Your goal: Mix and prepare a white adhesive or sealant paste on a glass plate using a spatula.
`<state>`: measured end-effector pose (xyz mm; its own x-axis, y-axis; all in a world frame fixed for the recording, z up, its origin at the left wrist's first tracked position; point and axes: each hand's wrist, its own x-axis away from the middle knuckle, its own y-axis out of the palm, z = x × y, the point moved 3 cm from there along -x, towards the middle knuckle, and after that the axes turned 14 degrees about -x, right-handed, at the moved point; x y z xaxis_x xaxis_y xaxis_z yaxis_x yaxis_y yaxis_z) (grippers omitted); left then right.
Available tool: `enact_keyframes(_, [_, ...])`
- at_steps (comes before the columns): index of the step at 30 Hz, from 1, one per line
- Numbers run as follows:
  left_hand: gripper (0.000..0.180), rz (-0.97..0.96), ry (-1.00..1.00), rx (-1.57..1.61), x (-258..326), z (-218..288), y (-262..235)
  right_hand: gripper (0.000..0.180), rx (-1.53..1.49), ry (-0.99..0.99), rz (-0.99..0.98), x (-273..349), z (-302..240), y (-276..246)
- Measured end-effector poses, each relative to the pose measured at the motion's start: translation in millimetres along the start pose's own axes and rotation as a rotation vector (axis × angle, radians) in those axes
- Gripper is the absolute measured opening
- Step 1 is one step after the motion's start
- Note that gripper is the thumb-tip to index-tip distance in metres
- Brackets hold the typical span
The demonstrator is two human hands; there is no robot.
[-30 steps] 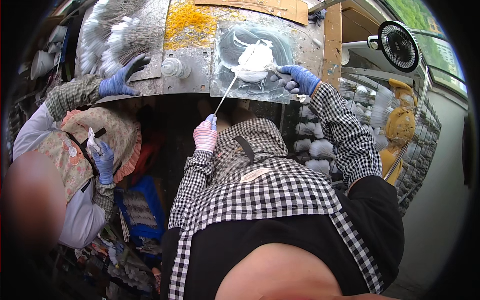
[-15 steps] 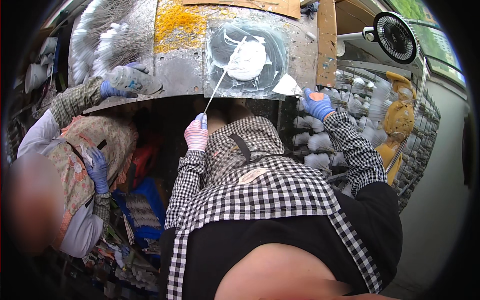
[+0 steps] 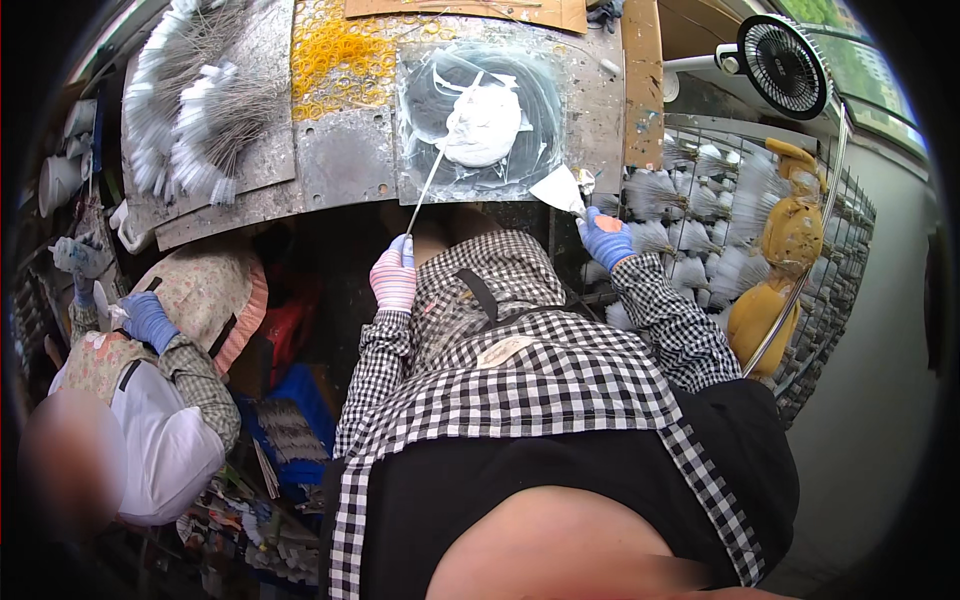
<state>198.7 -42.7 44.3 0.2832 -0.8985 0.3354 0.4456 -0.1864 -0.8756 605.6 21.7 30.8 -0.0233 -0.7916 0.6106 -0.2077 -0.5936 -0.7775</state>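
Note:
My left hand (image 3: 393, 275), in a striped glove, is closed around the dark lower end of a thin rod (image 3: 428, 190). The rod's upper part is coated white and reaches into a mound of white paste (image 3: 484, 128) on a smeared glass-like plate (image 3: 415, 175). A blue glove covers my right hand (image 3: 606, 240), which grips a putty knife near the plate's right front corner. The broad blade of that putty knife (image 3: 556, 189) looks white with paste; its handle is mostly hidden by my fingers.
White bristle bundles on wires (image 3: 215, 125) and yellow rings (image 3: 340, 60) lie left of the plate. At right are a fan (image 3: 783, 65), a rack of white brushes (image 3: 690, 235) and a yellow padded shape (image 3: 793, 235). Another person (image 3: 150, 410) is at left, hands raised.
The other person has drawn back from the table with the clear bottle-like thing. My right hand and the putty knife have shifted slightly left in the picture; my left hand keeps its hold.

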Motion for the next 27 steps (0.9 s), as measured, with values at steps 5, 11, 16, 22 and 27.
enact_keyframes(5, [0.027,0.050,0.024,0.019,-0.7,7.5,-0.7,0.033,-0.027,-0.024,0.050,-5.1,-13.9,-4.0])
enact_keyframes(11, [0.026,0.017,0.007,0.028,1.5,10.9,-12.6,0.035,-0.037,0.038,-0.004,-45.8,-40.6,-49.3])
enact_keyframes(16, [0.026,0.068,-0.007,0.039,1.3,10.4,-12.1,0.034,0.013,0.036,-0.060,-32.5,-27.3,-45.6])
enact_keyframes(22, [0.027,0.081,-0.069,0.077,6.9,10.7,-4.6,0.033,0.082,-0.057,-0.128,-85.2,-52.9,-80.3])
enact_keyframes(27, [0.026,0.094,-0.123,0.176,10.9,17.0,-2.5,0.029,0.217,-0.249,-0.106,-138.8,-72.2,-114.6])
